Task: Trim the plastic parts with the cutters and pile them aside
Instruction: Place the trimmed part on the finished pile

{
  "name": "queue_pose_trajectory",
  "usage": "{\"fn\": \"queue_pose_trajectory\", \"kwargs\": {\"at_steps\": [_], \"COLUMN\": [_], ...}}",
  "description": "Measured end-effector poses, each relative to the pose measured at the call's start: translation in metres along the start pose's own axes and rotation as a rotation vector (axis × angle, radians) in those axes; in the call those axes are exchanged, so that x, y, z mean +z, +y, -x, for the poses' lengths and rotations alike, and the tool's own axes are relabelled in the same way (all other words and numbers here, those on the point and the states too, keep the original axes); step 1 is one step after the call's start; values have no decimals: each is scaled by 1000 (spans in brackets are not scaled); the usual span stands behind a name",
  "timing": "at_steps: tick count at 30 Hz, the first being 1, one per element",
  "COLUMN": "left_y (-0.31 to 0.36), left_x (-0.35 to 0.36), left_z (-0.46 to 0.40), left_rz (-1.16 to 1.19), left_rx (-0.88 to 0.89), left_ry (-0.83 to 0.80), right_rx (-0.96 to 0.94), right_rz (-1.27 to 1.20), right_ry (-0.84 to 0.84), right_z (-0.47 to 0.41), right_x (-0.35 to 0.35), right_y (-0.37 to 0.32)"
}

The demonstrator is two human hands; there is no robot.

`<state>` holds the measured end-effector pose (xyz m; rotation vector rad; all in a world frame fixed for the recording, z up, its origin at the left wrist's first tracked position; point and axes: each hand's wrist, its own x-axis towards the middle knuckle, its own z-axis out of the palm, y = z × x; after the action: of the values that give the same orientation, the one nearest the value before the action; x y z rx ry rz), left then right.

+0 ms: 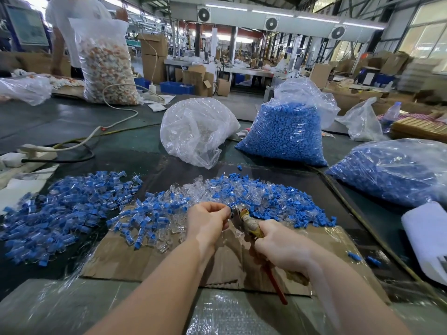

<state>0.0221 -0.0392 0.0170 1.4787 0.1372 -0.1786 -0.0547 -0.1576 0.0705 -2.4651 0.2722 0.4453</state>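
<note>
head: cutters (244, 220) in right hand (283, 245)

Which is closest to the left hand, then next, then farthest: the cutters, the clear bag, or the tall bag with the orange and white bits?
From the left hand:
1. The cutters, right beside it; the right hand grips them.
2. The clear bag, straight ahead past the loose parts.
3. The tall bag, far back on the left, by a standing person.
</note>
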Motion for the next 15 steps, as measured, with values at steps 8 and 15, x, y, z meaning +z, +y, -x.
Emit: {"fn": "queue_pose_trajectory", "kwargs": {"at_steps": [8, 15], "left_y": [-4, 1], "left_x": [1, -18], "left_z": [1, -4], "left_rz": [7, -231], "left_rx": [16, 219], "left_ry": [-7, 116], "right_rx": [-22, -13], "right_rz": [-10, -376], "right_ry": [48, 131], "right_z": [-5, -8], "right_x": [9, 5], "right_y": [3, 15]}}
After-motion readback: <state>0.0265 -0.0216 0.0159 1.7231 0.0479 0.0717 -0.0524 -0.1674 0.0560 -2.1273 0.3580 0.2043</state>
